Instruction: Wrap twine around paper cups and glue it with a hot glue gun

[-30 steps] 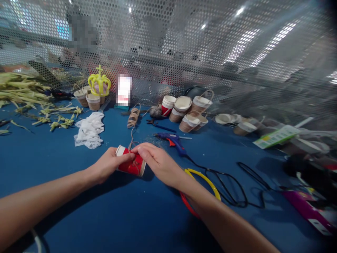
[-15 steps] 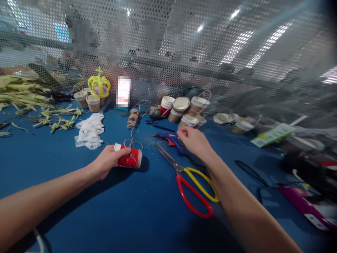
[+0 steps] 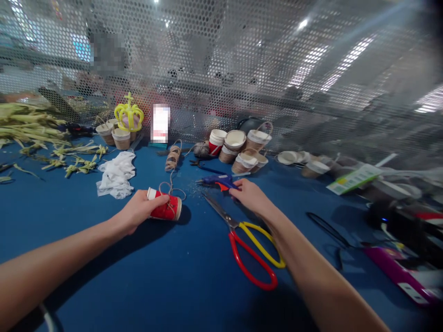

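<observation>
Two hands have parted: the left hand (image 3: 138,213) still grips the red paper cup (image 3: 165,209), twine-wrapped and lying on its side left of centre, while the right hand (image 3: 249,196) has reached the blue glue gun (image 3: 218,180) — fingers seemingly closing on its handle, above the scissors (image 3: 249,240).

Right hand (image 3: 249,197) covers the rear of the blue glue gun (image 3: 218,180), grip on it unclear; left hand (image 3: 137,213) hides the near side of the red cup (image 3: 165,209); purple box (image 3: 403,275) cut off by the right edge; dark device (image 3: 404,225) blurred; person behind the mesh screen (image 3: 242,69) blurred out.
</observation>
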Demonstrator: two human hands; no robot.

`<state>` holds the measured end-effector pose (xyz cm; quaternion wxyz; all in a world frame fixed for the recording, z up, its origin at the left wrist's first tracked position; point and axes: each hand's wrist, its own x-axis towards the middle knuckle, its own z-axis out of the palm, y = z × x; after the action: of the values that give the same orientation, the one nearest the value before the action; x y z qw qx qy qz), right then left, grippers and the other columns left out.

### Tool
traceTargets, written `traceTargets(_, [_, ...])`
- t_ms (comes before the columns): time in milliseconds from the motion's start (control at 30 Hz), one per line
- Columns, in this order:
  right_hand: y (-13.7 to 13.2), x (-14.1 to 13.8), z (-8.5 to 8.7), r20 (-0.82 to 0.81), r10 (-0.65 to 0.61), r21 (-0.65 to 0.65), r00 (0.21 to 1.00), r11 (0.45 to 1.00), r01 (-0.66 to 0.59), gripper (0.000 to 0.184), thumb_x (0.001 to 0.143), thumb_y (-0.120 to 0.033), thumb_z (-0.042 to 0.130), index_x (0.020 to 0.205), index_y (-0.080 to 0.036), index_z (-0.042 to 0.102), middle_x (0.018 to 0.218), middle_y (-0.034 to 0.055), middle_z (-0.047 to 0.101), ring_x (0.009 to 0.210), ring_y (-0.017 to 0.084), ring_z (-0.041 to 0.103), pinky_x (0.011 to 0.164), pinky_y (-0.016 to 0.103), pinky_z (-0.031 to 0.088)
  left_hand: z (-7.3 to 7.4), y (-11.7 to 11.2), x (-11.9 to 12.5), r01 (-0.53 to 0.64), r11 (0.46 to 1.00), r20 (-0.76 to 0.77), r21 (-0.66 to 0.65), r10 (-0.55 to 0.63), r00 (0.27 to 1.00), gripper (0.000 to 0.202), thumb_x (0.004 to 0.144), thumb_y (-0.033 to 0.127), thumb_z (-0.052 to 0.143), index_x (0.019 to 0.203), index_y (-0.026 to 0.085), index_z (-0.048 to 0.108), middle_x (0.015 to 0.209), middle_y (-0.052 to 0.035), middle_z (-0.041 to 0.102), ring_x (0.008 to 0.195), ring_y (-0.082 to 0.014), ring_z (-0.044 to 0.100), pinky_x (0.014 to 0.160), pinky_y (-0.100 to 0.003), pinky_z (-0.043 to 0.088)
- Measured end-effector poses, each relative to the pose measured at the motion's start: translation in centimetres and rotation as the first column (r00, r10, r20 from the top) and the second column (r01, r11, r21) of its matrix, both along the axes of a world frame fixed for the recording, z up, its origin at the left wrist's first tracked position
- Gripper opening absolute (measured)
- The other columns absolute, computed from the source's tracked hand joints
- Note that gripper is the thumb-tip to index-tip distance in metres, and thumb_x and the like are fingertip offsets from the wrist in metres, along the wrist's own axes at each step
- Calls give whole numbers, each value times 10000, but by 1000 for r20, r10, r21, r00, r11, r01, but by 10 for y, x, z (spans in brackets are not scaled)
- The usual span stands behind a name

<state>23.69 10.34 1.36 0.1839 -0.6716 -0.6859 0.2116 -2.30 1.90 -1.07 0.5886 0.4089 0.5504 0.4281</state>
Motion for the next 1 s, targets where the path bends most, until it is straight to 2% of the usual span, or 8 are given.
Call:
traceTargets(100, [-20,-4,17,-160,8,-29,987,999,-12,259,747,-191,503,993,-123,460,794,81,643,636,133,609,607,247,477,-4,2,-2,-7,1000,-83,20,8,997,300,646,395,633,712,103,654,626,-61,679,542,-158,586,539,-248,402])
traceTargets(200, [-45,-10,31,-462,28,-206,887,969,-138,189,716,-244,578,852,-149,488,676,36,635,577,114,594,578,226,487,-6,3,-3,-1,999,-158,34,6,987,326,636,422,627,704,104,646,605,-56,667,527,-163,576,501,-242,384])
traceTargets(267, [-60,-16,34,-530,40,-263,847,942,-209,179,715,-303,592,743,-147,509,608,22,616,517,102,569,522,213,472,-5,3,-3,7,999,-175,38,0,985,324,633,429,624,688,110,640,586,-48,656,511,-156,562,485,-235,369])
traceTargets(433, [-88,-35,30,-488,183,-168,853,940,-298,236,722,-321,580,859,-131,550,622,10,617,503,97,553,504,211,462,-1,4,-1,10,999,-155,33,-4,988,283,622,406,632,601,125,604,525,-13,607,458,-112,490,466,-216,325])
traceTargets(533, [-96,-43,27,-478,149,-194,866,943,-269,248,730,-316,550,887,-125,562,558,-15,569,476,98,532,455,209,454,1,5,-1,27,999,-136,26,-23,990,271,630,390,628,605,122,602,517,0,588,455,-96,460,473,-210,309])
traceTargets(667, [-97,-46,23,-363,84,-208,928,964,-168,224,718,-329,555,795,-120,580,499,-24,522,436,93,506,399,199,426,0,7,-3,57,997,-179,48,-47,983,277,666,396,597,655,120,628,529,1,583,466,-95,447,474,-210,298])
traceTargets(833, [-96,-43,16,-360,123,-191,925,961,-202,203,739,-283,516,846,-129,593,545,-5,563,467,96,524,412,193,428,-3,8,-4,78,994,-231,75,-59,971,300,674,422,583,646,129,641,534,-12,602,468,-106,460,471,-217,300])
traceTargets(1000, [-97,-41,13,-263,127,-135,956,977,-167,158,733,-301,529,679,-154,548,447,-27,519,383,93,488,378,198,396,2,8,-1,82,995,-208,52,-70,976,294,674,396,581,706,116,666,576,-33,633,486,-105,474,474,-211,301])
